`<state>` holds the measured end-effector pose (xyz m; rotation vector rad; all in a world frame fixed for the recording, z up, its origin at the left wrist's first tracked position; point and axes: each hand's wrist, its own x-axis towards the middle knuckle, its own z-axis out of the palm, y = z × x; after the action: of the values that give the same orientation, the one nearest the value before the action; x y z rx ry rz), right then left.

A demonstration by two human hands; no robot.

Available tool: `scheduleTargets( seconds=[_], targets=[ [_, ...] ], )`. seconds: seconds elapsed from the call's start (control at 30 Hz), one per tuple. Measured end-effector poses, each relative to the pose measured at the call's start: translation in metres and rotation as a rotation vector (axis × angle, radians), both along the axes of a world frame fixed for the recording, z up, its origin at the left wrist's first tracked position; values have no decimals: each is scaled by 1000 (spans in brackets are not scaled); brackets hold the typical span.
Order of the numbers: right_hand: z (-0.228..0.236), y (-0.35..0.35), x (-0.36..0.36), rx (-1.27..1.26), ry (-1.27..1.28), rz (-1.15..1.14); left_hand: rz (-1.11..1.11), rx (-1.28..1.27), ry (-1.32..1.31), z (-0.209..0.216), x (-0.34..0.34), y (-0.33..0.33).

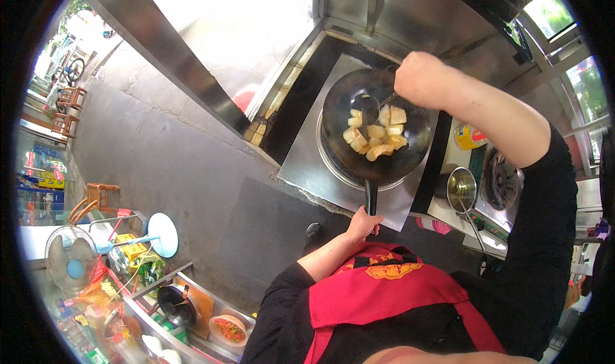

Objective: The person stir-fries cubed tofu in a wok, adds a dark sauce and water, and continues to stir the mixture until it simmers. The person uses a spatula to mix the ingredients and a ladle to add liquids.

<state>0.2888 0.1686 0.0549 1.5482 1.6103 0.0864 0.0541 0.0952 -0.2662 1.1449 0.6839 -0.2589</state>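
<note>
My left hand [365,224] is closed around the black handle [371,197] of a dark wok [413,153] on the stove. Pale, partly browned chunks of food [378,133] lie in the middle of the wok. Over its far right rim, my right hand [418,81] is closed in a fist on the handle of a ladle [369,108]. The round ladle head rests inside the wok, touching or close beside the chunks. Most of the ladle's handle is hidden by my fist.
A steel stove top [304,156] surrounds the wok, with metal wall panels behind. To the right stand a small pot [461,188] with a long handle, a yellow package [469,137] and a burner [501,179]. A bowl of chopped food [229,330] and a fan [72,261] are lower left.
</note>
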Motion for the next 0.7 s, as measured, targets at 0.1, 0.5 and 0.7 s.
scheduleTargets(
  seconds=[0.1, 0.5, 0.7],
  targets=[
    [9, 7, -8, -46, -3, -36, -3, 20, 23, 7, 0, 4],
    [-34, 6, -14, -103, 31, 29, -9, -61, 31, 9, -1, 7],
    [-51, -57, 57, 80, 216, -409, 99, -126, -50, -14, 2, -1]
  ],
)
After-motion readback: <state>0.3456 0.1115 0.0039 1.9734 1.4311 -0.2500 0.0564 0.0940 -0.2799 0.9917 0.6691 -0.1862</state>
